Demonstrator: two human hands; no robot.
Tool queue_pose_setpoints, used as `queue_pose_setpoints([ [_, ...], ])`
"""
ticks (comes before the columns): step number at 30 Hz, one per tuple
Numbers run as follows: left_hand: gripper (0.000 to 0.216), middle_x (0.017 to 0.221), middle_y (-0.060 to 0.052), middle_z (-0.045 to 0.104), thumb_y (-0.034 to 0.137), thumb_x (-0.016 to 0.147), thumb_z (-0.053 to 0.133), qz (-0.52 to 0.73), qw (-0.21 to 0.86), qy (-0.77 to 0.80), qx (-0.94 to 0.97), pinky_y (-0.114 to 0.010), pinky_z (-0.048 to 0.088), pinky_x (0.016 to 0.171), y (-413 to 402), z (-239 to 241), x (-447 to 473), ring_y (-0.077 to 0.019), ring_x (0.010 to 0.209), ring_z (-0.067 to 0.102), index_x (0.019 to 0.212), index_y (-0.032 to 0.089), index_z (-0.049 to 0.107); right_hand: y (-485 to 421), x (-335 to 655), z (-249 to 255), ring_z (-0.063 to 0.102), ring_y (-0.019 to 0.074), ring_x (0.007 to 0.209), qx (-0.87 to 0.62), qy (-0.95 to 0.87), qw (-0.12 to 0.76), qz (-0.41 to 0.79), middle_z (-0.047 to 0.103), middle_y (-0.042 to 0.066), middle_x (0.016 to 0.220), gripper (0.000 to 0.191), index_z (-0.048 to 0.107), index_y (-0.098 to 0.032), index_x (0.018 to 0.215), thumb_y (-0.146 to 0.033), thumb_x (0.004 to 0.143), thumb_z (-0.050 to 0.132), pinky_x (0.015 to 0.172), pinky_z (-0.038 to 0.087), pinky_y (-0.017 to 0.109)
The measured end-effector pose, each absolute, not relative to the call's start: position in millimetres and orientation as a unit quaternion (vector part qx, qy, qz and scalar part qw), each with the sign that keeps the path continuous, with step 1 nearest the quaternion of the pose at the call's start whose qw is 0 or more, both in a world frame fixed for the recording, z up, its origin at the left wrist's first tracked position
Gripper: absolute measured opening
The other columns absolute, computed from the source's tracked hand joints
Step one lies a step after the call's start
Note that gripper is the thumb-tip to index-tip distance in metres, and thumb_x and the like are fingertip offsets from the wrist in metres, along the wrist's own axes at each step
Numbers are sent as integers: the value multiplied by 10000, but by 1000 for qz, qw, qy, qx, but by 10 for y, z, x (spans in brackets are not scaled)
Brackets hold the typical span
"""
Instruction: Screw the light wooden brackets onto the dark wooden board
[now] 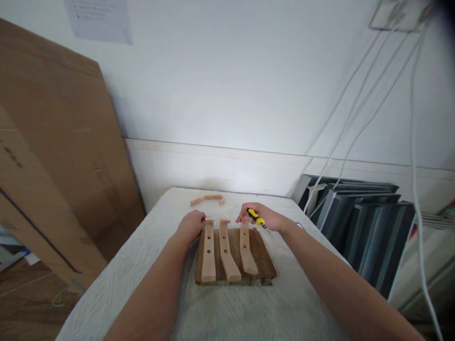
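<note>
A brown wooden board (232, 241) lies on the cloth-covered table with three pale wooden hooks (208, 258) side by side across it. Dark screw heads or holes show in each hook. My left hand (192, 225) is closed at the board's far left corner, beside the top of the left hook; its fingertips are partly hidden. A yellow and black screwdriver (256, 218) rests in my right hand (268, 217), its tip pointing back toward me and to the right. The fingers of that hand are by the top of the right hook (247, 255).
Another wooden hook (206, 198) lies loose on the white cloth (142, 265) beyond the board. A large cardboard box (64, 132) stands at the left. Dark grey panels (366, 227) lean on the wall at the right, with white cables (414, 142) hanging in front.
</note>
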State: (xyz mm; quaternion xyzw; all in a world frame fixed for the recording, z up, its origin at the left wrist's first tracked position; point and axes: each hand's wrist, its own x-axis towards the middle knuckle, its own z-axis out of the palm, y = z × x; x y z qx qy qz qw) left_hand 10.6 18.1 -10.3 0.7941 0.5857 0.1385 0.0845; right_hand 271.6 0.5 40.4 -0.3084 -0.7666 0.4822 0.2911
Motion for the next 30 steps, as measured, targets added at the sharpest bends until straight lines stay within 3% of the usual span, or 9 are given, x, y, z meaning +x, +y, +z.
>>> queue_pose_setpoints([
  [5,253,945,-147,672,245,818,514,141,85,589,792,-323,435,767,212,-125,109,-247,867,610,904,124,719,46,2529,276,637,200,838,-271,-755,346,486,662,26,771,291,465,-219,666,-340,689,729,849,460,403],
  [13,263,972,-150,674,265,812,527,148,97,587,790,-339,432,791,245,-151,95,-262,901,609,926,130,722,-39,2539,174,628,188,781,-316,-674,432,509,690,47,797,354,431,-218,657,-349,663,760,704,460,333],
  [24,235,929,-142,688,222,791,528,150,92,585,792,-319,436,790,229,-115,96,-235,874,608,876,123,724,-106,2474,249,629,178,751,-305,-694,384,526,684,27,777,325,460,-212,676,-262,598,772,676,472,319],
  [30,182,891,-132,685,215,795,545,174,90,591,783,-306,437,764,219,-105,119,-230,838,612,793,142,712,-161,2557,290,627,216,999,-328,-668,410,527,591,60,1190,209,484,-209,732,-166,634,663,794,479,367],
])
